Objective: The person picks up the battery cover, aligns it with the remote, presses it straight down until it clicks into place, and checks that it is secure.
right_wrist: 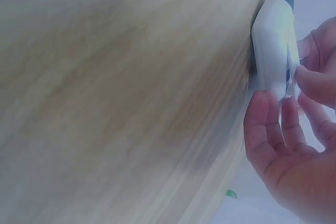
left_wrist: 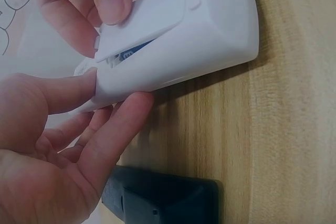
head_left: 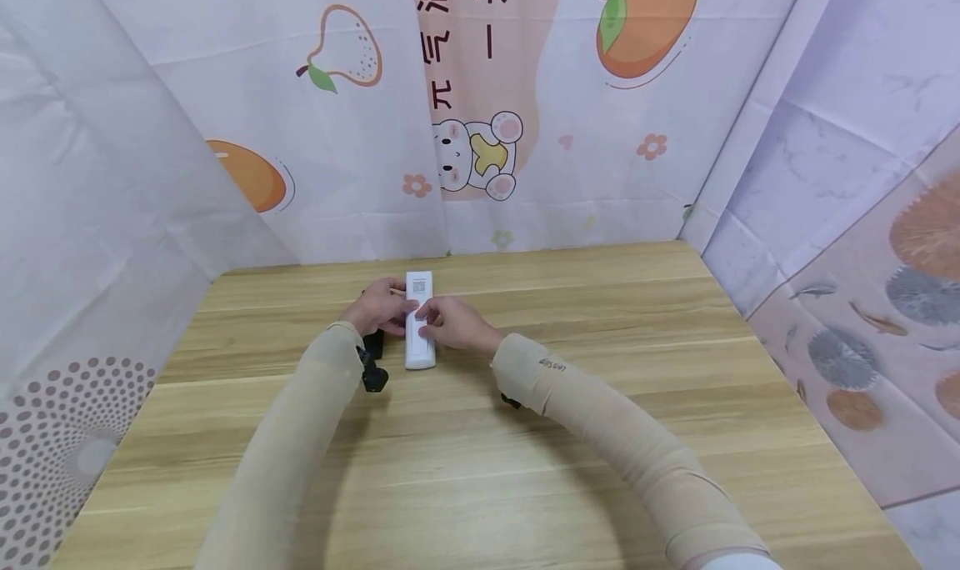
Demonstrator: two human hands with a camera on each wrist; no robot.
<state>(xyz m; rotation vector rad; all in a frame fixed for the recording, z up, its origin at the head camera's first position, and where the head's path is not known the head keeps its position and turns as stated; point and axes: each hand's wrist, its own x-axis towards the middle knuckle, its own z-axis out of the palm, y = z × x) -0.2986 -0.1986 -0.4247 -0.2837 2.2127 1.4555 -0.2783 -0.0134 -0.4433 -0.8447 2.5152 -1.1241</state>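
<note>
A white remote control lies back side up on the table, a printed label at its far end. Its battery cover is tilted up at one end, and a blue battery shows through the gap. From the left, my left hand grips the remote's body between thumb and fingers. My right hand pinches the raised end of the cover, its thumb on top. In the right wrist view, the right hand's fingers are curled near the remote's end.
A dark, flat object lies on the wood-grain table beside the remote, partly under the left hand; its kind is unclear. Behind the table's far edge hangs a printed curtain, and more printed cloth hangs at the right.
</note>
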